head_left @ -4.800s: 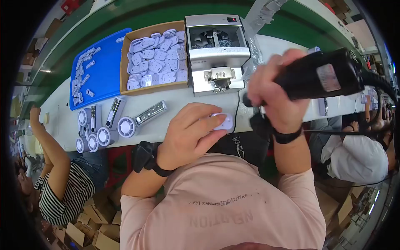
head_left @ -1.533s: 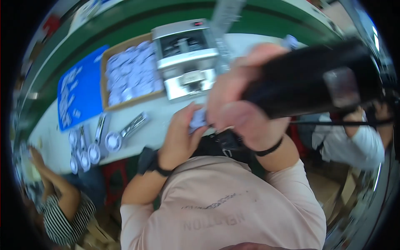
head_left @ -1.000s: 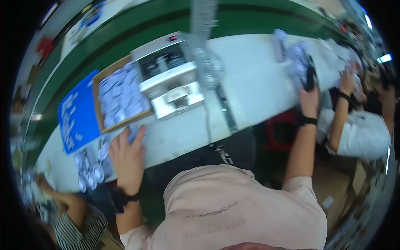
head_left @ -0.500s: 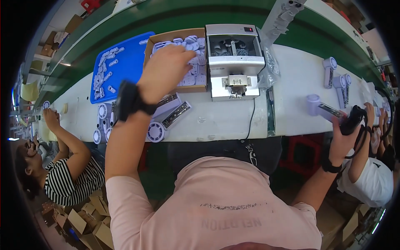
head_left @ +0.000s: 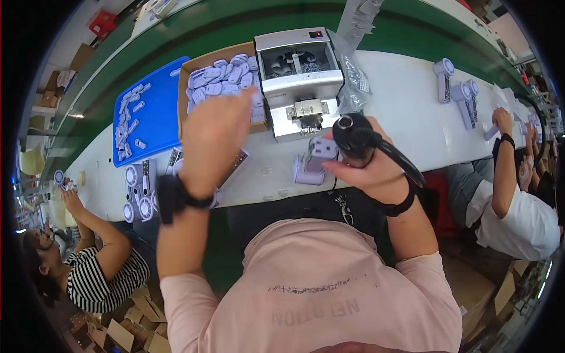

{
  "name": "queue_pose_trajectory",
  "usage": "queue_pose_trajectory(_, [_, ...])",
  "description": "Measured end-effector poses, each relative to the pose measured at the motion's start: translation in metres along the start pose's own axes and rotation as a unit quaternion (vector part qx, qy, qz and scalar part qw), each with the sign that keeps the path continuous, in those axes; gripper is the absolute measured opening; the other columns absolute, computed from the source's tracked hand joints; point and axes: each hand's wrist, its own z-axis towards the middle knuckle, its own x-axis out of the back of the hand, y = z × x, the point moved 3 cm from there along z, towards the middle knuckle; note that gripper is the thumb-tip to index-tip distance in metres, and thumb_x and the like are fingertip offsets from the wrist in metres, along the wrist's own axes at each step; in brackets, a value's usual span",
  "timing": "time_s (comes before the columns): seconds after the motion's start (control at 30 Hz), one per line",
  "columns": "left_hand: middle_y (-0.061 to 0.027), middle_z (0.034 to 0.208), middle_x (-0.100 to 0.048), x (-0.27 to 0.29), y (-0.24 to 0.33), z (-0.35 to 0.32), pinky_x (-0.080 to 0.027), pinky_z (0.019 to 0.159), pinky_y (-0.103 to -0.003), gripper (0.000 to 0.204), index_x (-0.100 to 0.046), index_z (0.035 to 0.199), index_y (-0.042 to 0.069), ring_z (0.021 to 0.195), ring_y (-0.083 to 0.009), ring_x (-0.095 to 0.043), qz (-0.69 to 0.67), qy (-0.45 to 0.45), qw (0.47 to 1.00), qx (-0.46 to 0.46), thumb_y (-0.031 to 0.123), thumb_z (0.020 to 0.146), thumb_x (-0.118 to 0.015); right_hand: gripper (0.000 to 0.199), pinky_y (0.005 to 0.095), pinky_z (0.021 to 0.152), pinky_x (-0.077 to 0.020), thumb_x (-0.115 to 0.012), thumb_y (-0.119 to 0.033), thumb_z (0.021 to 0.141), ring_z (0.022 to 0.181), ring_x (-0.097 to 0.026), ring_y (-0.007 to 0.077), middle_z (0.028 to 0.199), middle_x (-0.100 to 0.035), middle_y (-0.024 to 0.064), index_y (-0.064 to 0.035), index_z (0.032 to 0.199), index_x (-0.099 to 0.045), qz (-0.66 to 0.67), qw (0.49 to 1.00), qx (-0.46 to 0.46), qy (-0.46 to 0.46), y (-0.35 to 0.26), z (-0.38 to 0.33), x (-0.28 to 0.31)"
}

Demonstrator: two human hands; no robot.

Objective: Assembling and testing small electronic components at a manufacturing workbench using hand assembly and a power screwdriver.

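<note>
The lavender handheld-fan body is at the centre of the frame, with its narrow end turned up toward the viewer and its round head below and a little left; whether the head touches the white worktable cannot be told. The right hand, right of centre, is closed round a black corded electric screwdriver, its thumb against the fan body, so that one grip appears to serve both.

The left hand is over the front of the cardboard carton in the upper left-centre, blurred by motion and hiding some of the loose lavender covers. Whether its fingers are spread, pinched or already on a cover cannot be told.

To do this well, the left fingertips should part one cover from the overlapping pile and take it by its edges. The right grip wants to be firm enough that the fan body does not slip, with the screwdriver's cable clear of the wrist. The silver screw feeder, at upper centre beside the carton, is best left unbumped.
</note>
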Motion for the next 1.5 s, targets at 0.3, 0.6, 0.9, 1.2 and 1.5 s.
queue_pose_trajectory(0.3, [-0.0117,0.109,-0.068,0.011,0.074,-0.018,-0.056,0.081,-0.041,0.046,-0.077,0.128,0.009,0.094,-0.0325,-0.067,-0.313,-0.052,0.947,-0.044,0.012,0.083,-0.086,0.066,0.0331,0.098,-0.0534,-0.097,-0.016,0.080,0.108,-0.068,0.0159,0.120,-0.071,0.0083,-0.0037,0.133,-0.060,0.111,0.993,0.011,-0.041,0.015,-0.006,-0.013])
queue_pose_trajectory(0.6, [-0.0144,0.122,-0.072,-0.005,0.077,-0.040,-0.056,0.088,-0.044,0.043,-0.079,0.123,0.008,0.106,-0.0359,-0.069,-0.373,-0.092,0.923,-0.026,0.011,0.081,-0.089,0.063,0.0292,0.083,-0.0546,-0.091,-0.010,0.084,0.093,-0.069,0.0136,0.100,-0.071,0.0063,-0.0012,0.136,-0.057,0.229,0.972,0.035,-0.030,0.010,-0.002,0.026])
queue_pose_trajectory(0.9, [-0.0176,0.119,-0.075,0.005,0.076,-0.049,-0.057,0.084,-0.043,0.036,-0.078,0.114,0.004,0.099,-0.0366,-0.071,-0.348,0.009,0.937,0.007,0.006,0.080,-0.089,0.054,0.0308,0.065,-0.0534,-0.081,0.011,0.086,0.068,-0.062,0.0145,0.082,-0.067,0.0061,-0.0028,0.129,-0.050,0.233,0.932,0.266,0.075,-0.046,0.067,-0.018])
queue_pose_trajectory(1.2, [-0.0133,0.113,-0.075,-0.006,0.074,-0.054,-0.058,0.082,-0.043,0.039,-0.075,0.117,0.003,0.097,-0.0349,-0.071,-0.406,0.056,0.910,0.066,0.008,0.081,-0.091,0.049,0.0300,0.065,-0.0534,-0.080,0.011,0.087,0.071,-0.065,0.0126,0.085,-0.069,0.0066,-0.0032,0.126,-0.053,0.189,0.969,0.157,0.034,-0.037,0.075,-0.035])
queue_pose_trajectory(1.5, [-0.0142,0.109,-0.076,-0.006,0.071,-0.050,-0.057,0.082,-0.042,0.041,-0.074,0.118,0.001,0.096,-0.0346,-0.071,-0.414,0.052,0.903,0.101,0.005,0.081,-0.090,0.048,0.0363,0.062,-0.0505,-0.066,-0.010,0.105,0.065,-0.055,0.0197,0.083,-0.056,0.0049,-0.0125,0.147,-0.045,0.311,0.904,0.292,0.009,-0.108,0.039,-0.002])
